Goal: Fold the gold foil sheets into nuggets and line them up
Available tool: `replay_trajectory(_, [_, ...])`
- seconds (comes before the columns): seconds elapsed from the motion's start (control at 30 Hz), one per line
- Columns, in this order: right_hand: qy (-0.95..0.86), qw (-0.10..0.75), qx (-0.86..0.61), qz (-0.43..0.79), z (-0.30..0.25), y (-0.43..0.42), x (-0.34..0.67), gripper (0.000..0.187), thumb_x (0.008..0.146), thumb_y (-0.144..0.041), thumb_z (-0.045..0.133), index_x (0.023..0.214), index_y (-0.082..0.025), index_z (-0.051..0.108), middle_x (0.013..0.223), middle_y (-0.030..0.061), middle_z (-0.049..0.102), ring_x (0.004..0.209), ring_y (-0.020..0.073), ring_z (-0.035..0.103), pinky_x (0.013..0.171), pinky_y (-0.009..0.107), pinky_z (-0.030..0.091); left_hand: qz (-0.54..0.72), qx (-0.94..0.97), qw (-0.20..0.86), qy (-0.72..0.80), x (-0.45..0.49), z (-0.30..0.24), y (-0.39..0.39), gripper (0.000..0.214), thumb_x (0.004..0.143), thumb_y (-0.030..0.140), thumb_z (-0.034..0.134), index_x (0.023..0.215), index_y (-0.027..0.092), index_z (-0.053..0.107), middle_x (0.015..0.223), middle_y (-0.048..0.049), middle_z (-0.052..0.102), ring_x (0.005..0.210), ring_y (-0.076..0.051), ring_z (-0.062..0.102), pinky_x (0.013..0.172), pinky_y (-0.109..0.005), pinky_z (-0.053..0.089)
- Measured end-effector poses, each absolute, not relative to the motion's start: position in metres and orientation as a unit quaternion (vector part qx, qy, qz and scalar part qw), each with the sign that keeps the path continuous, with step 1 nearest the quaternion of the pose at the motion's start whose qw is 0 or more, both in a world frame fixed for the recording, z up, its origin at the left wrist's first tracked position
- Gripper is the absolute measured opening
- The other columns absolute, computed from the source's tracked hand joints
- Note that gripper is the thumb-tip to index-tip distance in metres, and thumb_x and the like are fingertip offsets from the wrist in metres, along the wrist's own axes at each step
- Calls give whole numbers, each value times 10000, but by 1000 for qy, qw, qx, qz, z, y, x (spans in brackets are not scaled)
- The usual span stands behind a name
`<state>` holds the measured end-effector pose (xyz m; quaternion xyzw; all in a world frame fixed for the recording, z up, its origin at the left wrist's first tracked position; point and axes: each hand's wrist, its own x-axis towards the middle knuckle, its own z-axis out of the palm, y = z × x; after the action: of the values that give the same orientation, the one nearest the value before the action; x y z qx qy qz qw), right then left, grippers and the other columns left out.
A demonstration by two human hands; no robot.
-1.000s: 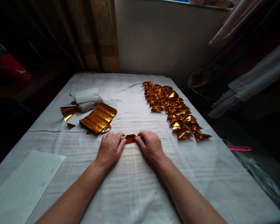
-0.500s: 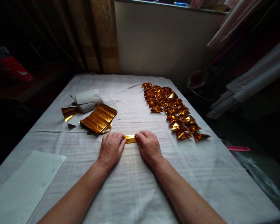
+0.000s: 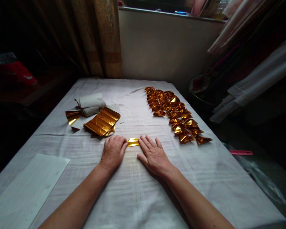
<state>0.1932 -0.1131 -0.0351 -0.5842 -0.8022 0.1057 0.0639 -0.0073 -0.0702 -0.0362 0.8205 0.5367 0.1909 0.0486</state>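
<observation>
A narrow folded strip of gold foil paper (image 3: 133, 142) lies on the white cloth between my two hands. My left hand (image 3: 113, 151) pinches its left end, thumb and fingers closed. My right hand (image 3: 153, 155) lies flat with fingers spread, the fingertips at or over the strip's right end. Beyond my left hand is a stack of creased gold foil sheets (image 3: 102, 121). To the right, several folded gold foil pieces (image 3: 173, 109) with pointed ends stand in slanting rows.
Grey-white paper (image 3: 90, 103) and a curled gold scrap (image 3: 72, 117) lie at the back left. A white sheet (image 3: 30, 190) covers the near left of the cloth-covered table (image 3: 138, 203). Off the right edge are a pink handle (image 3: 241, 152) and clear plastic (image 3: 264, 179).
My right hand has let go of its pinch and flattened, fingers spread, at the strip's right end. My left hand keeps its grip. The view has shifted slightly.
</observation>
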Motion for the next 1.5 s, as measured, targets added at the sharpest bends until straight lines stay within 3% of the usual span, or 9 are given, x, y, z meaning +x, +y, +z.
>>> replay_trajectory(0.37, [-789,65,-600,118,-36,-114,195,613,991,-503,409,1525,-212,334,1601,66,262,1497,277,200,1203,557,122,169,820,49,545,-29,-33,-70,127,934,221,520,878,210,634,894,-40,680,880,-243,594,802,-379,414])
replay_trajectory(0.47, [-791,70,-598,114,-38,-113,195,619,988,-510,413,1523,-206,339,1600,75,264,1495,279,204,1199,562,131,184,814,9,551,-25,-29,-73,201,952,239,479,1008,186,664,1021,-83,696,989,-265,600,881,-403,432])
replay_trajectory(0.6, [-790,71,-600,103,-39,-114,195,605,992,-509,404,1520,-222,345,1597,75,280,1489,284,223,1191,577,145,161,885,3,437,0,-33,-80,410,999,328,401,1364,198,536,1423,-85,563,1355,-281,436,1160,-505,219])
replay_trajectory(0.83, [-792,79,-596,107,-39,-114,196,604,993,-502,401,1520,-215,344,1599,73,271,1490,285,218,1191,584,139,58,909,40,411,-6,-46,-88,610,1005,549,278,1514,221,354,1557,-79,390,1453,-258,330,1207,-507,77])
replay_trajectory(1.0, [-788,84,-600,109,-38,-114,194,612,981,-496,430,1508,-192,366,1597,86,279,1485,293,232,1188,587,141,45,907,30,417,-34,-44,-95,615,992,545,320,1521,232,342,1545,-78,413,1438,-284,353,1196,-538,90])
replay_trajectory(1.1, [-787,103,-601,94,-37,-115,193,573,973,-461,463,1479,-195,420,1573,104,345,1462,309,284,1168,591,187,75,903,22,422,-34,-37,-94,533,992,491,374,1466,255,439,1491,-69,498,1393,-303,413,1172,-564,147])
replay_trajectory(1.2, [-785,138,-599,79,-37,-115,193,472,966,-392,494,1400,-210,522,1506,109,464,1411,306,377,1143,546,262,119,888,17,445,-22,-27,-88,356,989,374,443,1282,256,607,1315,-57,654,1257,-297,537,1133,-563,230])
replay_trajectory(1.3, [-783,169,-594,73,-37,-115,194,398,951,-337,523,1325,-217,585,1451,104,529,1370,298,429,1126,511,297,142,874,31,464,-6,-19,-81,220,945,307,534,1093,217,671,1074,-70,725,1031,-251,626,985,-440,413])
replay_trajectory(1.5, [-779,191,-592,79,-37,-115,196,371,925,-301,558,1282,-216,611,1421,99,555,1348,293,446,1129,493,296,139,849,30,509,13,-20,-75,394,889,336,620,1267,226,604,1142,-94,672,1045,-272,591,914,-419,438])
